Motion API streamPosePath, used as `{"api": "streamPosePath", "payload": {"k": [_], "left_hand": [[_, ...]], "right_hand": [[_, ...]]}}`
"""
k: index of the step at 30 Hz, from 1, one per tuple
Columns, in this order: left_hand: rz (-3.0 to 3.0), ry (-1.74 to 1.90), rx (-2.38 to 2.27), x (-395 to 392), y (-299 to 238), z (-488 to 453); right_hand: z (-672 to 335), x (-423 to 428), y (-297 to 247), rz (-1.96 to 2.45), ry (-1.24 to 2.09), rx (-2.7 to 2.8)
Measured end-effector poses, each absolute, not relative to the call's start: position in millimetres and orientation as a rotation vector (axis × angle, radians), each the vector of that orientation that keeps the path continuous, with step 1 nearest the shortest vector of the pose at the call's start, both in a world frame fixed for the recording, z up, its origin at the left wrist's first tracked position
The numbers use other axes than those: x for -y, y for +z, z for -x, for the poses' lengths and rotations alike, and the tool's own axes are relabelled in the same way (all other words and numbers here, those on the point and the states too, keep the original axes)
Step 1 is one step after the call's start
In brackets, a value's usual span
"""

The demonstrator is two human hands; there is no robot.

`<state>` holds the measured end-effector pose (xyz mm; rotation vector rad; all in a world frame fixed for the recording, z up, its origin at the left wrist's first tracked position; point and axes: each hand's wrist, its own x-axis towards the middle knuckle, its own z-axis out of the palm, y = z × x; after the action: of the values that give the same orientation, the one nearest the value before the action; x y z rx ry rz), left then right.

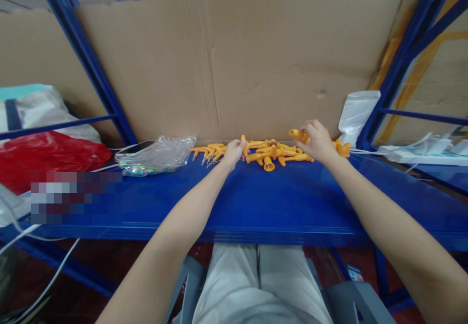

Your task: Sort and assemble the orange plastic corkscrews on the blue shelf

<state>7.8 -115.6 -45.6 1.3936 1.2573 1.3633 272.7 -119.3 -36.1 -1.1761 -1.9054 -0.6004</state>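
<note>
Both our hands have hold of orange pieces

Our right hand [317, 137] has its fingers curled round an orange tube [299, 135], and the round end pokes out toward nine o'clock. Our left hand [231, 155] pinches a small orange piece [244, 147], which stands up by the thumb. Both grips look closed, but some fingers are hidden, so we cannot tell how hard they press.

Let us call the heap of orange pieces [260, 155] the middle of our clock. It lies on the blue table [263, 202]. Our left hand is just beside it at nine o'clock, and our right hand is near it at two. Farther out at nine lie orange pieces with thin chains [212, 149], then a clear bag [161, 151]. At three, past our right wrist, is one more orange piece [342, 148].

To hold well, we should leave the tube's end free, so we can see which way it points. The small piece looks smooth and might slip, so a light but sure pinch is best. We do well to lift our wrists over the heap and not drag them through it. Thin chains could snag, so slow hands are wise near them.
</note>
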Motion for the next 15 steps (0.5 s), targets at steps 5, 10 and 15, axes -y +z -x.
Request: {"api": "streamPosePath", "payload": {"k": [5, 10, 15], "left_hand": [[-1.398, 1.36, -1.248, 116, -46, -9], [-1.402, 1.353, -1.254, 116, -46, -9], [-1.403, 1.346, -1.291, 117, -45, -10]], "right_hand": [[-282, 134, -17, 1.611, -0.614, 1.649], [-299, 148, 0, 2.192, -0.264, 1.54], [-331, 133, -12, 2.48, 0.002, 1.659]]}}
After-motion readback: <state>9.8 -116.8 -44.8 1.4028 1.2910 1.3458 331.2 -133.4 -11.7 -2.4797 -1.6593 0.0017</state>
